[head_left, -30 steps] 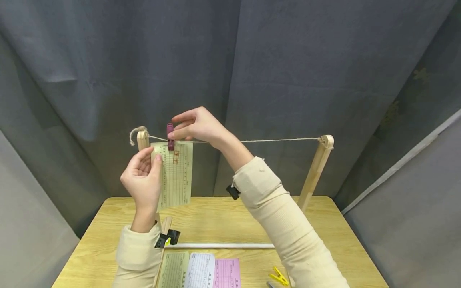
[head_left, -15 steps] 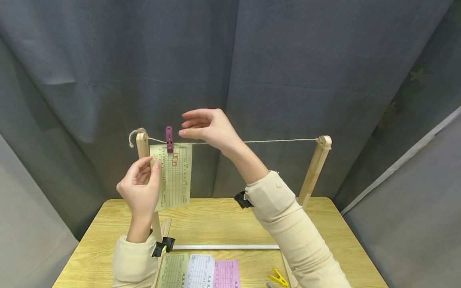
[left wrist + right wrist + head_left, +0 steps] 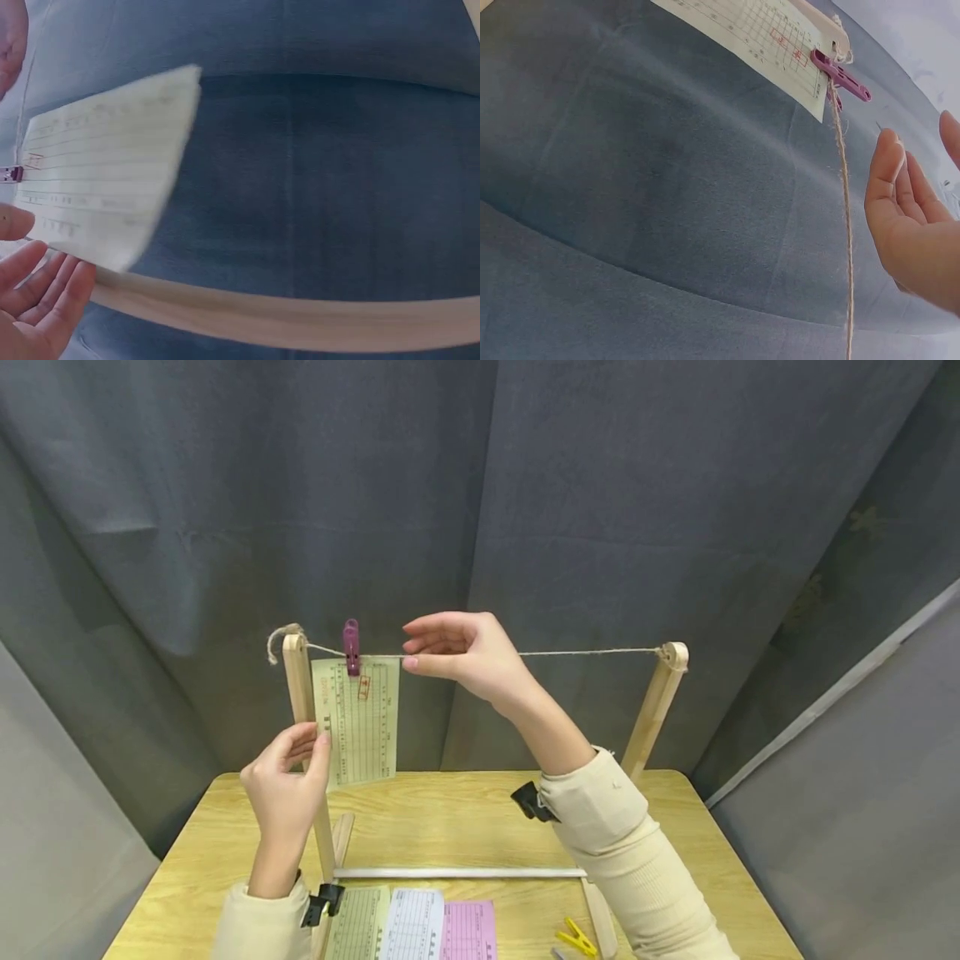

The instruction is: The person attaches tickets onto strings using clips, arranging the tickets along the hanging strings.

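A pale green printed slip [image 3: 360,727] with a red stamp hangs from a twine line [image 3: 585,652]. A purple clothespin [image 3: 352,647] clamps its top edge to the twine. Beside the slip's lower left edge is my left hand [image 3: 285,777]; in the left wrist view its thumb and fingers stand apart, fingertips close to the slip [image 3: 112,165]. Whether they touch it I cannot tell. My right hand [image 3: 472,656] is right of the clothespin, near the twine, holding nothing. The right wrist view shows its fingers loosely bent, away from the clothespin [image 3: 841,75].
Wooden posts at left [image 3: 298,681] and right [image 3: 652,718] hold up the twine, joined low down by a white rod [image 3: 457,873]. On the wooden table [image 3: 705,860] lie green [image 3: 358,922], white [image 3: 412,925] and pink [image 3: 468,931] slips, plus a yellow clothespin [image 3: 577,937].
My right hand has let go of the purple clothespin and moved right and slightly down. The left hand has slid down along the slip's left edge. The slip stays hanging.
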